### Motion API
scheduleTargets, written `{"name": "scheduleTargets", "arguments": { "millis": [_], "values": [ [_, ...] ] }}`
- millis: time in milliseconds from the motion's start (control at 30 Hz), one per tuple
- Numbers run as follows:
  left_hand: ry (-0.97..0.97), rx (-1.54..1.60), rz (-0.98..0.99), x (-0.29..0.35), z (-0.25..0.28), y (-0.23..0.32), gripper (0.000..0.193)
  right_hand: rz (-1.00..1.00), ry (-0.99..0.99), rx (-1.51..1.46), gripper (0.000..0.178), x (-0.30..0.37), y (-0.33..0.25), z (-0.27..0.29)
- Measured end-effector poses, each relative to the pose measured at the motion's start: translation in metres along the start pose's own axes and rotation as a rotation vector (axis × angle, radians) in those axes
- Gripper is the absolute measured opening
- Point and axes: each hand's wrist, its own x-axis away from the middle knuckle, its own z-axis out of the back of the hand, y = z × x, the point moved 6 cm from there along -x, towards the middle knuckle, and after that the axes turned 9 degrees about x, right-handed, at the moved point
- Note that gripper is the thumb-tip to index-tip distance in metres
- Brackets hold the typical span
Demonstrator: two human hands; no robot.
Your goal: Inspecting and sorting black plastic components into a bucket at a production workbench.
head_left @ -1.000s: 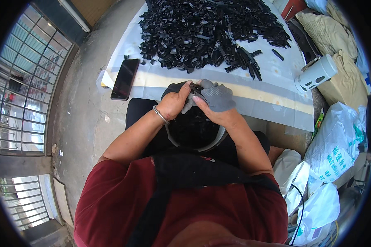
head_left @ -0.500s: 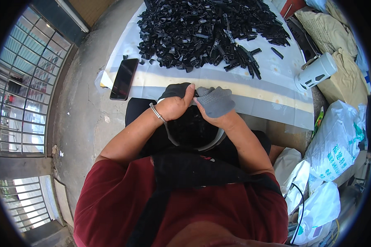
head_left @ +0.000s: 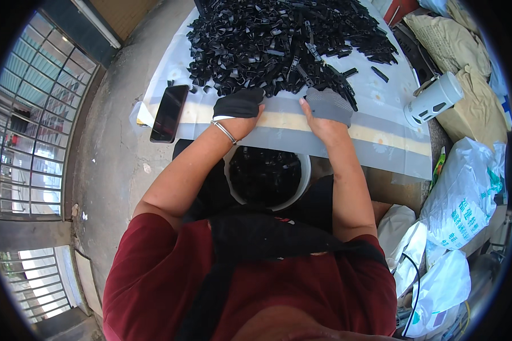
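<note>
My left hand (head_left: 238,111), its fingers in a black glove, reaches to the near edge of a heap of small black plastic clips (head_left: 250,51). Its fingers point forward, and the fingertips are hard to tell from the dark parts. My right hand (head_left: 327,111), in a grey dotted glove with the thumb bare, lies a little to the right, beside longer black strip-like pieces (head_left: 340,82). That hand's fingers look stretched forward and the thumb stands apart; I see nothing held in either hand. Below both hands, a pale bucket (head_left: 307,181) between my legs holds black parts (head_left: 265,175).
A phone (head_left: 169,113) lies at the table's left side. The patterned tablecloth (head_left: 375,133) hangs over the near edge. At right stand a white tumbler (head_left: 435,98), tan sacks (head_left: 475,105) and white plastic bags (head_left: 461,193). A barred window (head_left: 37,119) is at left.
Both hands have moved forward from above the bucket to the heap's near edge and drawn apart. The bucket's contents now show.
</note>
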Motion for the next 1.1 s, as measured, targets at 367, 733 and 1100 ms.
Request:
{"name": "scheduleTargets", "arguments": {
  "millis": [367, 733, 1100],
  "values": [
    [0.107, 0.118, 0.064, 0.013, 0.001, -0.014, 0.023, 0.026, 0.082, -0.093, 0.017, 0.027, 0.003, 0.0],
    [0.009, 0.498, 0.332, 0.032, 0.007, -0.03, 0.026, 0.328, 0.099, -0.606, 0.023, 0.042, -0.054, 0.017],
    [-0.386, 0.757, 0.073, 0.049, 0.001, 0.013, 0.029, 0.54, 0.035, -0.604, 0.027, 0.059, -0.07, 0.018]
  ]
}}
